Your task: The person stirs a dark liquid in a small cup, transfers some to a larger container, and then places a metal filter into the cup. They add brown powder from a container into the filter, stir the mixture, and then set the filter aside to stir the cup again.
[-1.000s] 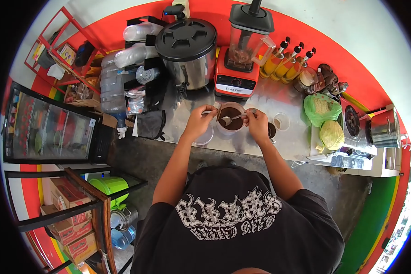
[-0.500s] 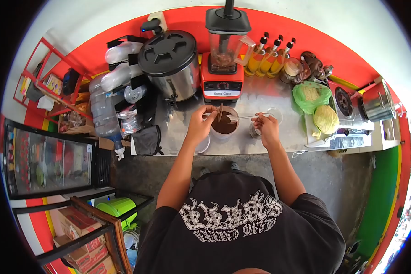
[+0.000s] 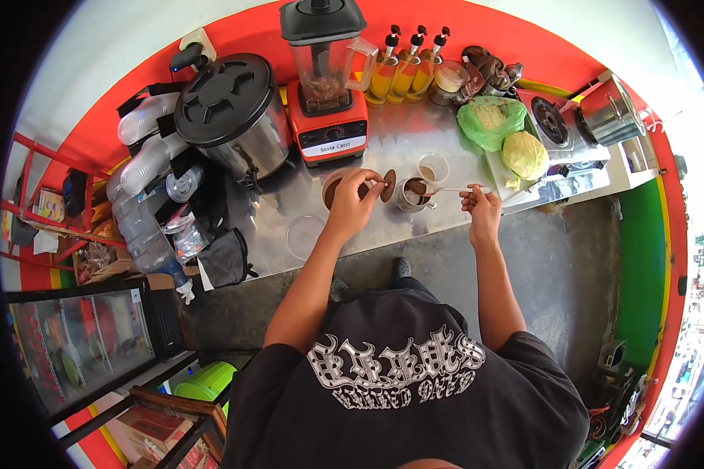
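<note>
My right hand (image 3: 483, 209) is closed around the end of a spoon (image 3: 454, 190). The spoon's bowl carries brown powder and sits over the mouth of a small metal cup (image 3: 409, 205). Between the fingers of my left hand (image 3: 353, 205), a small round brown disc (image 3: 388, 186) stands on edge, just left of the spoon. A tub of brown powder (image 3: 331, 192) is partly hidden behind my left hand. A clear round lid (image 3: 303, 237) lies left of that forearm. Just beyond the metal cup is a clear plastic cup (image 3: 433, 166).
A red blender (image 3: 328, 125) and a large steel pot with a black lid (image 3: 231, 109) stand behind my hands. Pump bottles (image 3: 405, 74) line the wall. On the right are a green bag (image 3: 490, 121), a cabbage (image 3: 525, 155) and a stove (image 3: 551, 117).
The spoon has moved right from the powder tub to the metal cup, now loaded with powder. My left hand keeps the disc, now beside the cup. The camera view has turned and shifted right.
</note>
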A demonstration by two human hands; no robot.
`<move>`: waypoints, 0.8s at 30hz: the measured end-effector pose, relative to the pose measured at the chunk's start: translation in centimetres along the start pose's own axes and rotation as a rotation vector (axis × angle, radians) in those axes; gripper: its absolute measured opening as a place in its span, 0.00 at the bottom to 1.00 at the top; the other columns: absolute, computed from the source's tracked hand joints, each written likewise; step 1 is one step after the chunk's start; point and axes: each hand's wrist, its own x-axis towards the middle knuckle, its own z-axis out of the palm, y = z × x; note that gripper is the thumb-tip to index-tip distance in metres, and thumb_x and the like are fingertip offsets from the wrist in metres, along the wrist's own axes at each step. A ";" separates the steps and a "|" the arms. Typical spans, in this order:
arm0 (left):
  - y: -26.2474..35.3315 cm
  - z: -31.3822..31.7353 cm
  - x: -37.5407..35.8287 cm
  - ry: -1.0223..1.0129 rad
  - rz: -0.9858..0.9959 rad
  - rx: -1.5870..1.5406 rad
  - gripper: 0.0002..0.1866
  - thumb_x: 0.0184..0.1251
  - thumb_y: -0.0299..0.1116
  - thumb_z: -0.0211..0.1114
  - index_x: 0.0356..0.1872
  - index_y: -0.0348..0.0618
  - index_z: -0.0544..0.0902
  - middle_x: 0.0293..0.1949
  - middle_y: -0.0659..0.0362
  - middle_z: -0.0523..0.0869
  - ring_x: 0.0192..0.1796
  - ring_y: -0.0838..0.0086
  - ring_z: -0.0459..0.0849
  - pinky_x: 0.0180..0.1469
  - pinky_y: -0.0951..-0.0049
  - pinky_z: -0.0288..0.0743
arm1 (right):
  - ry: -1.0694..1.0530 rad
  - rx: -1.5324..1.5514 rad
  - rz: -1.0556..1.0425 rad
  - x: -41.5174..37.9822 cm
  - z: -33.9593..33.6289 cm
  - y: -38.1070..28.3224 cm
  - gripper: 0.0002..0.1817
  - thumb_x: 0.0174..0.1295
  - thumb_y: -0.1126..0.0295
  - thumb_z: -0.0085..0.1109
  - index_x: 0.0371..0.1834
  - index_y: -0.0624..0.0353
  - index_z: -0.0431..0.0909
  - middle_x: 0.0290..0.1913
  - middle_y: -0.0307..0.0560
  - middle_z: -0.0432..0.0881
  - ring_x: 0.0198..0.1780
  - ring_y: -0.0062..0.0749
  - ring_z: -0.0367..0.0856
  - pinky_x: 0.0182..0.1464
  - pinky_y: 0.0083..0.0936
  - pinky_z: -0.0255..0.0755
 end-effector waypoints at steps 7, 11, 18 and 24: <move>-1.3 2.3 0.5 0.037 -0.015 0.024 0.08 0.71 0.31 0.72 0.43 0.36 0.86 0.44 0.50 0.88 0.49 0.54 0.85 0.55 0.61 0.75 | -0.058 -0.229 -0.186 2.0 0.4 0.9 0.12 0.81 0.69 0.57 0.47 0.67 0.86 0.33 0.45 0.90 0.30 0.20 0.81 0.32 0.22 0.76; -1.3 3.7 0.6 0.103 -0.013 0.061 0.08 0.71 0.31 0.72 0.43 0.36 0.86 0.44 0.51 0.88 0.46 0.55 0.84 0.52 0.61 0.74 | -0.138 -0.309 -0.256 2.3 0.6 0.8 0.12 0.79 0.68 0.59 0.48 0.67 0.86 0.32 0.43 0.90 0.30 0.19 0.81 0.33 0.21 0.76; -1.0 4.7 -0.1 0.158 -0.011 0.149 0.07 0.72 0.30 0.72 0.44 0.37 0.86 0.42 0.55 0.87 0.39 0.66 0.80 0.46 0.67 0.73 | -0.306 -0.516 -0.474 1.7 1.3 -0.6 0.11 0.79 0.70 0.59 0.50 0.69 0.85 0.34 0.53 0.90 0.33 0.35 0.87 0.38 0.31 0.79; -1.3 4.4 -0.3 0.201 -0.001 0.200 0.07 0.73 0.27 0.71 0.45 0.35 0.86 0.42 0.57 0.86 0.41 0.73 0.83 0.48 0.72 0.76 | -0.449 -0.564 -0.725 1.8 1.5 -0.7 0.09 0.77 0.74 0.59 0.51 0.68 0.84 0.40 0.60 0.89 0.38 0.52 0.89 0.44 0.38 0.81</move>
